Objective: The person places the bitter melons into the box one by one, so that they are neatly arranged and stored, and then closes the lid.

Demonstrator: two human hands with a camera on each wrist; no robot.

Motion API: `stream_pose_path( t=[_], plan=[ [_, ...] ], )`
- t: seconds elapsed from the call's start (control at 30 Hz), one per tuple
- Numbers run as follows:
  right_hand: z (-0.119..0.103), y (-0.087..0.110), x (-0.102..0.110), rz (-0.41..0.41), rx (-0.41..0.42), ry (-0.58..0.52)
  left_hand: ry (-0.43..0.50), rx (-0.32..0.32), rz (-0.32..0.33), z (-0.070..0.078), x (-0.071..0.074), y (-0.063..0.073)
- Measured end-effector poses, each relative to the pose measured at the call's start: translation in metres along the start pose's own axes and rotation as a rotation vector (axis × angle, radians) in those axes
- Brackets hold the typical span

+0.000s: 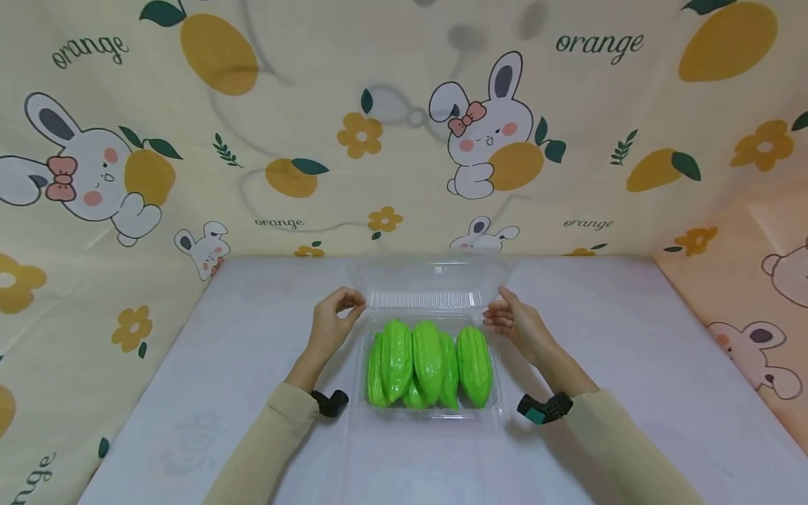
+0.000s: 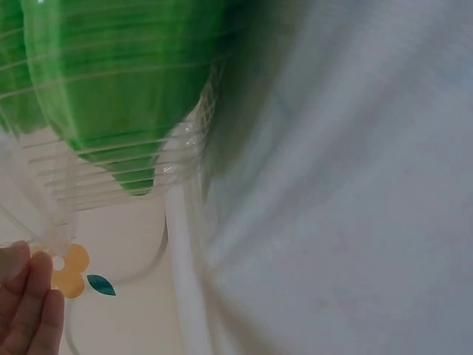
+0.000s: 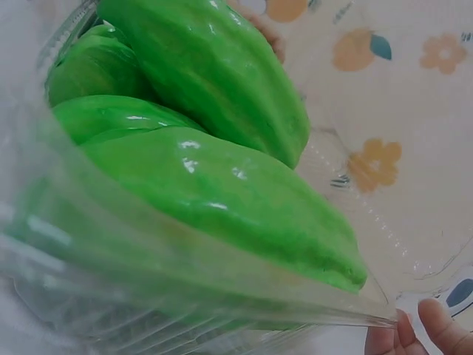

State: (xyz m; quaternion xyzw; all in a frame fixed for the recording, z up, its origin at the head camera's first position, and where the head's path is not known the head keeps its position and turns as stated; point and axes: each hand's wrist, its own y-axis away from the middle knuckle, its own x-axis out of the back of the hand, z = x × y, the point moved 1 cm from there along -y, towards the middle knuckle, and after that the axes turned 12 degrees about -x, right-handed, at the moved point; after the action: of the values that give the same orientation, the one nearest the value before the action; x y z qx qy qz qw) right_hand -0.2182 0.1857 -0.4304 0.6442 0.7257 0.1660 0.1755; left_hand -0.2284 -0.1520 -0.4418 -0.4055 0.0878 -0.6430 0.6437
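Observation:
A clear plastic clamshell box (image 1: 435, 414) sits on the table with its lid (image 1: 429, 298) raised at the far side. Inside it lie several glossy green, ridged, long fruits (image 1: 427, 361), which look like star fruit. My left hand (image 1: 331, 319) pinches the lid at its left edge, thumb against fingertips; the same fingers (image 2: 33, 296) show in the left wrist view. At the lid's right edge is my right hand (image 1: 520, 326), fingers extended and thumb apart. In the right wrist view its fingertips (image 3: 399, 333) are right at the box corner.
The white table (image 1: 240, 393) ends at a cloth backdrop (image 1: 404, 175) printed with rabbits and oranges, which also covers the sides. Black wrist devices sit at the left cuff (image 1: 331, 403) and right cuff (image 1: 546, 408).

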Motion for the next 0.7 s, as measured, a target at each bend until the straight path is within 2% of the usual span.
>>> stream_pose_path(
  t=[0.37, 0.7],
  plan=[
    [0.001, 0.002, -0.001, -0.011, 0.024, -0.071, 0.047, 0.063, 0.045, 0.003, 0.0, 0.006],
    [0.003, 0.003, 0.0, -0.02, 0.034, -0.081, 0.122, 0.193, 0.096, 0.008, -0.005, 0.011]
  ],
)
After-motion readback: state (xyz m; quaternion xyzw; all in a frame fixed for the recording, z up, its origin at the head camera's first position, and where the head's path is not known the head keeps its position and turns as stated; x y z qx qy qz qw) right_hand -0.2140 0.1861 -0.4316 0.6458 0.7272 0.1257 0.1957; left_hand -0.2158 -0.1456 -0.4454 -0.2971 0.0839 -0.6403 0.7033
